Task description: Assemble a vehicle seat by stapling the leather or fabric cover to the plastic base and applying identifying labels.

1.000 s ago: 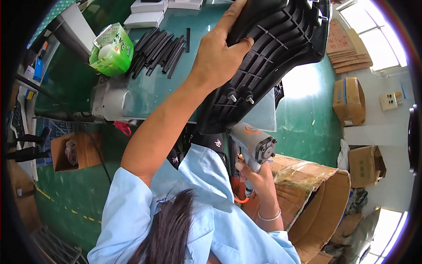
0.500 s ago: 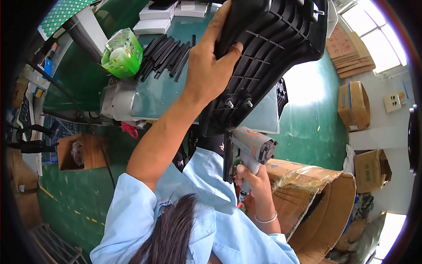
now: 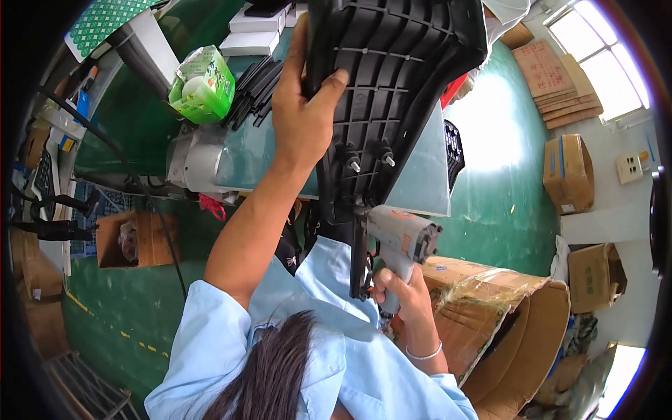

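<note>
The left grip [image 3: 302, 115] is clamping the near-left edge of a large black ribbed plastic panel [image 3: 392, 77], thumb hooking over its rim and fingers pressing behind it, while the panel is standing tilted above the far edge of the green counter [image 3: 266, 157]. The right grip [image 3: 404, 297] is closing tightly around the handle of a grey pneumatic driver [image 3: 400, 241], whose nose is pointing at the panel's lower end, just below two silver bolts [image 3: 369, 159] sticking out of the ribs. A light blue sleeve [image 3: 210, 336] is covering the person's left shoulder, and a thin bracelet [image 3: 424, 354] is circling the right wrist. On the counter to the left, a green tissue pack [image 3: 203, 84] is lying beside a heap of black strips [image 3: 253, 89], with white boxes [image 3: 253, 40] sitting farther back. To the near right, a large open cardboard drum [image 3: 514, 343] is leaning on the green floor [image 3: 500, 189], and brown cartons [image 3: 568, 171] are standing well apart at the far right wall.
</note>
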The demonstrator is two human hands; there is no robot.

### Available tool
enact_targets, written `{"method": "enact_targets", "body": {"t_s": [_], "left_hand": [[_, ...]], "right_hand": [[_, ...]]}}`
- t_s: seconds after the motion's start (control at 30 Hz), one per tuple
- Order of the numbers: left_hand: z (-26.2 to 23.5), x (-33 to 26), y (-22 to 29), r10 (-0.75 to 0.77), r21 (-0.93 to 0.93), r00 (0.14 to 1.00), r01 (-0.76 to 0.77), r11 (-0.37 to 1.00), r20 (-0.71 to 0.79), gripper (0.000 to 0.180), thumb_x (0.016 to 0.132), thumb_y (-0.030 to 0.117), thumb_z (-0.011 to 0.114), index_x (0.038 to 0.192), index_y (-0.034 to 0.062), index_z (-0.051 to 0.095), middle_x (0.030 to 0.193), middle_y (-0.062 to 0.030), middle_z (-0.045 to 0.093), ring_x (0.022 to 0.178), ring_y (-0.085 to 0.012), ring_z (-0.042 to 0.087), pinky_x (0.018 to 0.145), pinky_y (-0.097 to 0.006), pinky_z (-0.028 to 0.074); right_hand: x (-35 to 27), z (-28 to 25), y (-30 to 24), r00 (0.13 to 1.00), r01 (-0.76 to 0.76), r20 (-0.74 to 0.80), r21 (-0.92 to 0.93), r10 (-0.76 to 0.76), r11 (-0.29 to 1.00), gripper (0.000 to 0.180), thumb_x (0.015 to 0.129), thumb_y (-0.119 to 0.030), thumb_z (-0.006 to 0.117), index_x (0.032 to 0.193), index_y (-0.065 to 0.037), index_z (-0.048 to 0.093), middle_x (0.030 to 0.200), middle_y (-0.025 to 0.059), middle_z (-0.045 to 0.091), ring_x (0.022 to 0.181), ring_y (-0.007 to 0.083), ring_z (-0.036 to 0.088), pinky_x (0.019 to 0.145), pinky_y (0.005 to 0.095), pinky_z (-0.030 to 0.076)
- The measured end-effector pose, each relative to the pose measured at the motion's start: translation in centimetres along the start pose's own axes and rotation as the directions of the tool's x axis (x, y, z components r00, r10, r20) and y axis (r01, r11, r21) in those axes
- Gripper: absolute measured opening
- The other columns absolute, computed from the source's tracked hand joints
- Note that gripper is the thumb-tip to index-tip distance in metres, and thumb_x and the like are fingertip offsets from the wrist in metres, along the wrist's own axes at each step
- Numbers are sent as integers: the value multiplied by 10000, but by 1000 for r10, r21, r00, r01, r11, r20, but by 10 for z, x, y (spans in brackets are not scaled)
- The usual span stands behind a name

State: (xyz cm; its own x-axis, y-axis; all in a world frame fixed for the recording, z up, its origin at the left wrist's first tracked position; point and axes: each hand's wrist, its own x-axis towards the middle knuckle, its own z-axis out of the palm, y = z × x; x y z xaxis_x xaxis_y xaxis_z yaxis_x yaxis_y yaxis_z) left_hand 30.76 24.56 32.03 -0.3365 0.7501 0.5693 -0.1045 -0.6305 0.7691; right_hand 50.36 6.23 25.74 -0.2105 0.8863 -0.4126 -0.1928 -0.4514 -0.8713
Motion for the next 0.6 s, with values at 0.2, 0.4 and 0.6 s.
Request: {"method": "enact_targets", "body": {"t_s": [0.2,0.4,0.6], "left_hand": [[-13,-5,-4,-75,-16,994,74,997,-74,656,834,-9,579,1421,10,288,1268,-93,513,1105,-159,519,989,-287,373],[-23,-17,-2,-138,-41,977,133,990,-164,647,856,29,584,1416,-21,265,1310,-112,452,1180,-175,451,1017,-296,338],[-28,-11,2,-52,62,993,59,996,-106,640,854,16,590,1411,-28,278,1247,-109,505,1097,-171,512,967,-285,388]], "right_hand": [[2,14,-2,996,-65,69,281,47,957,268,830,-144,649,993,35,534,643,36,495,523,119,474,493,251,390],[8,18,-5,995,-87,57,123,80,989,229,844,-184,662,880,13,552,627,26,510,534,112,485,492,255,392],[-14,5,4,999,-3,-38,-25,2,1000,521,768,-251,737,1140,22,496,661,35,477,536,127,475,512,259,427]]}}
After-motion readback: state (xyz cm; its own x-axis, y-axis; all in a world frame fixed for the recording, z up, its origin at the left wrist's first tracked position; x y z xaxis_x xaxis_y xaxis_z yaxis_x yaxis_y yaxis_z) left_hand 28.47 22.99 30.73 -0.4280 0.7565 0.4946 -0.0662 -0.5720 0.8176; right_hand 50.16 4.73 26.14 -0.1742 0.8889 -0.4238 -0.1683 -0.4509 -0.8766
